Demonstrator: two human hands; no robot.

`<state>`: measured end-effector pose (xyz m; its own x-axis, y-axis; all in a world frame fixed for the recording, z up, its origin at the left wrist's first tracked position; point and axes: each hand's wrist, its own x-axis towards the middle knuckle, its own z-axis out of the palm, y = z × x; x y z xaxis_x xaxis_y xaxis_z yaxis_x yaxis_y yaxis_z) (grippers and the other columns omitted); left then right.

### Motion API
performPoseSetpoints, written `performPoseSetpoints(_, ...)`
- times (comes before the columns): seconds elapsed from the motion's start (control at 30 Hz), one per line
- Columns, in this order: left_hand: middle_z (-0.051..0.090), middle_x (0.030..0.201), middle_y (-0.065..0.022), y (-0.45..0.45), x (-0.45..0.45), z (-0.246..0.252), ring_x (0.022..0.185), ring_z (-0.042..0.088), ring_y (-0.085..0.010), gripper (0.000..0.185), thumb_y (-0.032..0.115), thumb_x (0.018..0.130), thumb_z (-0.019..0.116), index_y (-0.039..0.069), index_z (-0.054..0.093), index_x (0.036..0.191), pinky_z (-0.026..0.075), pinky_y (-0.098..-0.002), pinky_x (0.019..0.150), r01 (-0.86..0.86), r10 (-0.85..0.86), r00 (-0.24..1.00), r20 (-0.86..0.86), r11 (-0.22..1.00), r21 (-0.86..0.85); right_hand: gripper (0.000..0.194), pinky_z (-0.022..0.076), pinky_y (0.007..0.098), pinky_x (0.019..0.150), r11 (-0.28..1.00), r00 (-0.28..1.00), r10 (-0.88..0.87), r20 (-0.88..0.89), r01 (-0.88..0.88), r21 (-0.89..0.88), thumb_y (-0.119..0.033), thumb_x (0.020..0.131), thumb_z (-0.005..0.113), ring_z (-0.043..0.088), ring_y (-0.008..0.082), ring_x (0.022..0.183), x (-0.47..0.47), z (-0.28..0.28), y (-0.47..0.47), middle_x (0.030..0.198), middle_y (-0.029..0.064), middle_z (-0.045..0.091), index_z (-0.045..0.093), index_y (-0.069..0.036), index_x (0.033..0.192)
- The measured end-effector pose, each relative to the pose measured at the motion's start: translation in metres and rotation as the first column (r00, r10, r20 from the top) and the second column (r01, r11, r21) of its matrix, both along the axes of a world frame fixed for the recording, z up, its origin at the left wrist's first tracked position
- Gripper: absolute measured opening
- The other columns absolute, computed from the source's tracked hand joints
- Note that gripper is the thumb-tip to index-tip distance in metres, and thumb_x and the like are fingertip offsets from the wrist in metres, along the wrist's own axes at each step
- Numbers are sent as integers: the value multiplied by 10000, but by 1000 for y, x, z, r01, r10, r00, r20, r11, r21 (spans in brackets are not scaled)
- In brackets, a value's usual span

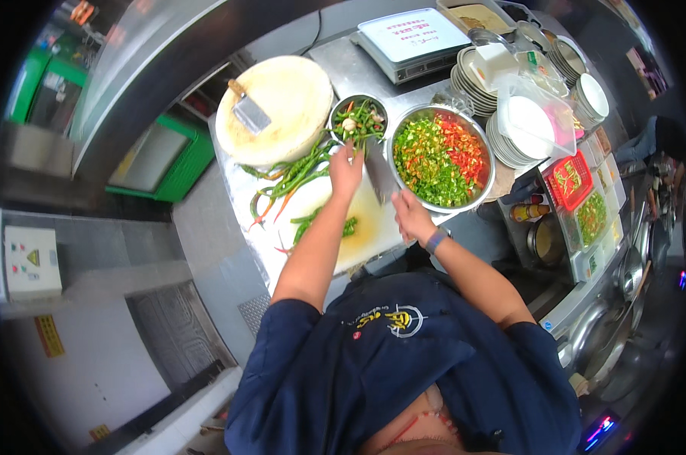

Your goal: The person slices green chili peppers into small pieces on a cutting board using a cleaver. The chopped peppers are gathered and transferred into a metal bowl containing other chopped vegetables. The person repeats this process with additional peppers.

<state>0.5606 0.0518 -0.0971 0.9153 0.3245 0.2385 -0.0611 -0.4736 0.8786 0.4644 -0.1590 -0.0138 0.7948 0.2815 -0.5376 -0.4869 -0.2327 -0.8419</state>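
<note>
My right hand [413,217] grips a cleaver [381,173], its wide blade reaching up between the two metal bowls. My left hand [346,170] is at the near rim of the small metal bowl [358,114], which holds green pepper pieces; whether its fingers hold anything is unclear. The large metal bowl [489,170] is full of chopped green and red peppers [442,153]. Below my left forearm, cut green peppers [350,226] lie on a white cutting board [371,244]. Whole long green and reddish peppers [297,175] lie to the left of my left hand.
A round chopping block [297,85] bears a second cleaver [252,115] at the back left. Behind the bowls stands a scale [411,42]. Plate stacks [516,128] and a red basket [570,181] stand at right. The table's left edge borders the floor.
</note>
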Motion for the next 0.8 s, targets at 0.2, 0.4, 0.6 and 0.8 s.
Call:
performPoseSetpoints(0.2, 734, 1137, -226, 66, -3, 44, 1176, 666, -322, 463, 281, 836, 772, -15, 727, 1189, 525, -429, 999, -83, 53, 967, -248, 991, -110, 332, 433, 377, 378, 980, 981, 113, 157, -84, -181, -381, 1089, 504, 533, 209, 382, 10, 20, -14, 592, 88, 543, 535, -50, 1106)
performPoseSetpoints(0.4, 684, 1094, -157, 102, -129, 8, 1099, 650, -353, 312, 232, 866, 750, 106, 750, 1151, 542, -469, 957, 397, -66, 807, -587, 797, 456, 284, 516, 595, 662, 694, 787, 518, 335, -158, -702, -319, 1080, 497, 665, 502, 721, -52, -38, -43, 805, 281, 686, 546, -45, 1135)
performPoseSetpoints(0.6, 650, 967, -134, 101, -140, 16, 943, 636, -349, 230, 86, 860, 666, 62, 725, 1080, 537, -469, 831, 169, -130, 986, -109, 789, 591, 264, 486, 633, 733, 707, 813, 506, 289, -198, -679, -314, 1077, 509, 642, 547, 869, -57, -61, -52, 875, 316, 682, 518, -50, 1085)
performPoseSetpoints(0.8, 618, 975, -129, 67, -195, 9, 937, 642, -323, 282, 85, 877, 621, 33, 708, 1141, 536, -452, 799, 178, -106, 983, -151, 752, 635, 261, 488, 627, 738, 698, 797, 523, 303, -196, -689, -313, 1078, 514, 644, 540, 883, -57, -59, -50, 898, 290, 700, 506, -56, 1117)
